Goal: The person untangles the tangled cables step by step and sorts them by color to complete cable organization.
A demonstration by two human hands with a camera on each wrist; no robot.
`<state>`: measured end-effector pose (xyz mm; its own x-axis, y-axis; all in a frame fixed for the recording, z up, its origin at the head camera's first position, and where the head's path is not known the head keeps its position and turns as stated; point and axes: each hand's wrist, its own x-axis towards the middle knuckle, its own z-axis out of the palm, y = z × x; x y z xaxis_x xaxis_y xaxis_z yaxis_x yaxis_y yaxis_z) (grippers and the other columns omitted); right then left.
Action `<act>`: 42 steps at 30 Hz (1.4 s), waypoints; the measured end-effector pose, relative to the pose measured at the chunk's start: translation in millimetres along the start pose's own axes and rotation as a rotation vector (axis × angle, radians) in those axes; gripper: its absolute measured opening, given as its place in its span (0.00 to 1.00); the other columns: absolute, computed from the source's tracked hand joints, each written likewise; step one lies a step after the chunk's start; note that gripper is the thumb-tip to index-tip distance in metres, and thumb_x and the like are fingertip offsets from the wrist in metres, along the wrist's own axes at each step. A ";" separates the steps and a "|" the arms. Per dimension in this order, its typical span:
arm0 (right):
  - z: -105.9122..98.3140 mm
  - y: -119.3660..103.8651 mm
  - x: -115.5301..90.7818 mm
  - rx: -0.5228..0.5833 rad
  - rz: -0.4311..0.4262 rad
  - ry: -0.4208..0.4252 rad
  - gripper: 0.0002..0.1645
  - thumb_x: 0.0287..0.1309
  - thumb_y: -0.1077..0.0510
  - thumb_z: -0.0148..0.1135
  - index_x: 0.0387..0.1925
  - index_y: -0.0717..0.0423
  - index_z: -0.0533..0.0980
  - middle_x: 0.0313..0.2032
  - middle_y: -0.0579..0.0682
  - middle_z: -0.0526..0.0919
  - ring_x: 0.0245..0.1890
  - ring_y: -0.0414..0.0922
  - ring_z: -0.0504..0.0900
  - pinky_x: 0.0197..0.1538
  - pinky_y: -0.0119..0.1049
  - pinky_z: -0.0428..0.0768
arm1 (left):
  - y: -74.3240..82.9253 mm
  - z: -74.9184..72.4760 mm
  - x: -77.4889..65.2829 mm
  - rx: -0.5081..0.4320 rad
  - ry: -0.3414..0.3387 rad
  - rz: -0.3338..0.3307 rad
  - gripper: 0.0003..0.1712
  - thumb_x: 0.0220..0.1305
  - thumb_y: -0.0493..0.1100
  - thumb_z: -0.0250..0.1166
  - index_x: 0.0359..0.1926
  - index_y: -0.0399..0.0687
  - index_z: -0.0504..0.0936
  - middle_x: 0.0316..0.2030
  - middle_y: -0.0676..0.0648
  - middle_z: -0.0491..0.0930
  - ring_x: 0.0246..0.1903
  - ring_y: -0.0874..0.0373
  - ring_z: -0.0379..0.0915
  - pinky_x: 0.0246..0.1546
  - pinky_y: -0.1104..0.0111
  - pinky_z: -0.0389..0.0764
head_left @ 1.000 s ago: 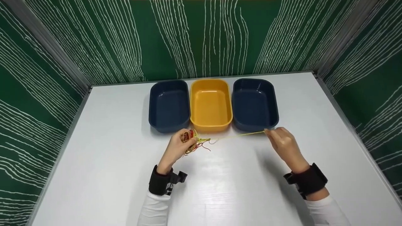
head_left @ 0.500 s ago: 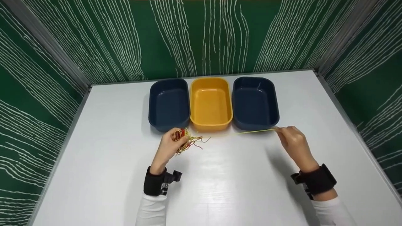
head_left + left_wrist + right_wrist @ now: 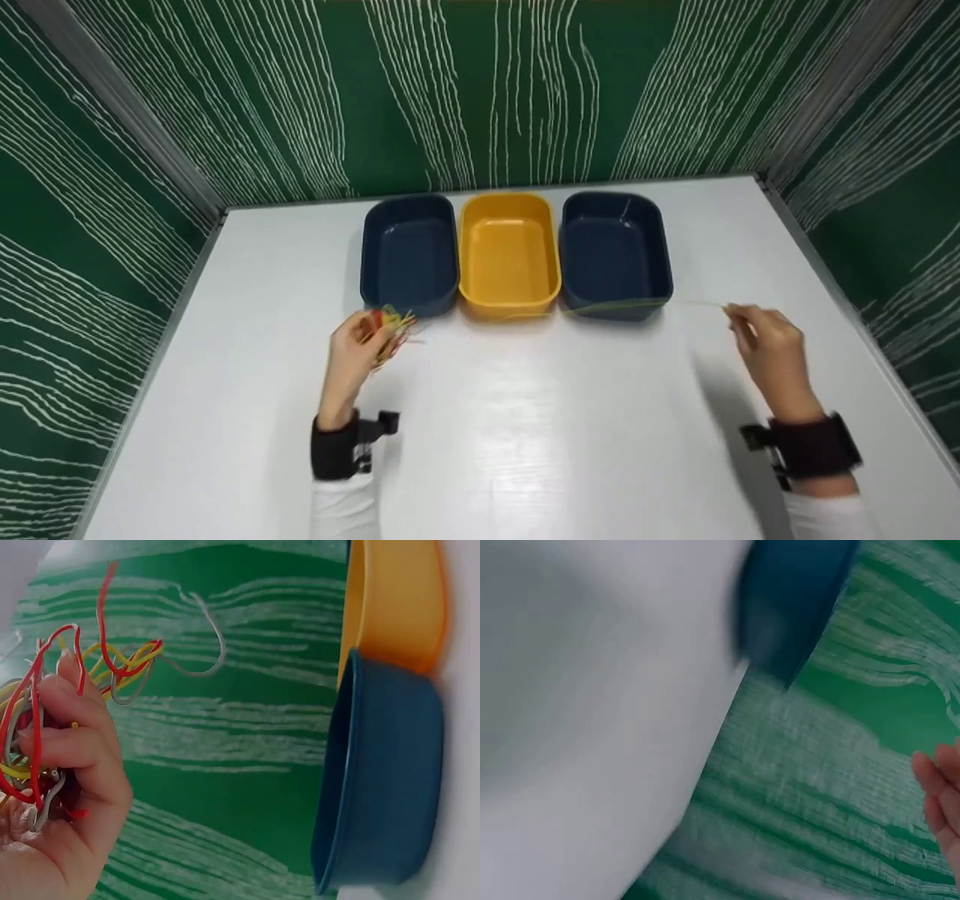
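Note:
My left hand [image 3: 349, 364] grips a tangled bundle of thin wires [image 3: 390, 334], held over the table near the front of the left blue tray [image 3: 409, 262]. In the left wrist view, red, yellow and grey wires [image 3: 136, 666] loop around the curled fingers [image 3: 75, 748], and several loose ends stick out. Far to the right, my right hand [image 3: 772, 349] pinches the end of one long yellow wire [image 3: 622, 304]. That wire trails leftward past the tray fronts, and its far end fades out short of the bundle. Only some fingers [image 3: 941, 791] of the right hand show in the right wrist view.
A yellow tray [image 3: 510, 262] sits between the left blue tray and the right blue tray [image 3: 615, 259], side by side at the back of the white table [image 3: 517, 435]. Green panels [image 3: 409, 154] with white wavy lines stand behind and at both sides.
My hands have moved apart, the left with the bundle to the left, the right to the right. The yellow wire, taut between them before, now sags slightly and appears separate from the bundle.

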<state>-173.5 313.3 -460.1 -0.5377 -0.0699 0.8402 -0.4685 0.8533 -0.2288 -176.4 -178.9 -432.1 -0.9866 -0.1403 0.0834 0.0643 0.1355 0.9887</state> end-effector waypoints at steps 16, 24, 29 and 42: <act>6.3 -7.8 -3.5 0.040 0.041 -0.040 0.08 0.40 0.78 0.64 0.26 0.70 0.74 0.16 0.59 0.78 0.15 0.52 0.75 0.16 0.25 0.67 | -5.5 12.4 -1.7 0.034 -0.025 -0.041 0.12 0.55 0.34 0.63 0.39 0.32 0.74 0.29 0.48 0.75 0.28 0.62 0.70 0.26 0.74 0.73; 6.4 -10.6 -2.0 -0.047 0.068 -0.039 0.04 0.45 0.75 0.62 0.24 0.72 0.73 0.16 0.60 0.79 0.13 0.52 0.75 0.16 0.39 0.67 | -6.6 20.8 -3.3 0.047 -0.045 -0.046 0.12 0.55 0.34 0.63 0.40 0.32 0.74 0.31 0.46 0.75 0.29 0.61 0.71 0.28 0.74 0.74; 4.6 -13.4 -0.7 -0.088 0.108 -0.019 0.04 0.48 0.73 0.60 0.24 0.73 0.73 0.16 0.61 0.79 0.12 0.54 0.75 0.17 0.44 0.67 | -6.5 23.6 -3.5 0.060 -0.057 -0.043 0.12 0.56 0.34 0.63 0.40 0.31 0.74 0.30 0.46 0.75 0.29 0.62 0.71 0.27 0.74 0.73; -7.4 -20.1 -3.1 -0.208 0.301 0.020 0.08 0.53 0.72 0.55 0.24 0.78 0.73 0.16 0.70 0.76 0.11 0.61 0.71 0.18 0.54 0.67 | -8.9 27.7 -3.4 0.120 -0.089 -0.057 0.14 0.57 0.35 0.62 0.43 0.33 0.74 0.33 0.43 0.75 0.29 0.62 0.71 0.27 0.74 0.73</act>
<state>-157.2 300.2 -454.5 -0.6150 0.2087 0.7604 -0.1380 0.9210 -0.3644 -177.9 -152.5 -444.7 -0.9979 -0.0645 0.0113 -0.0050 0.2468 0.9691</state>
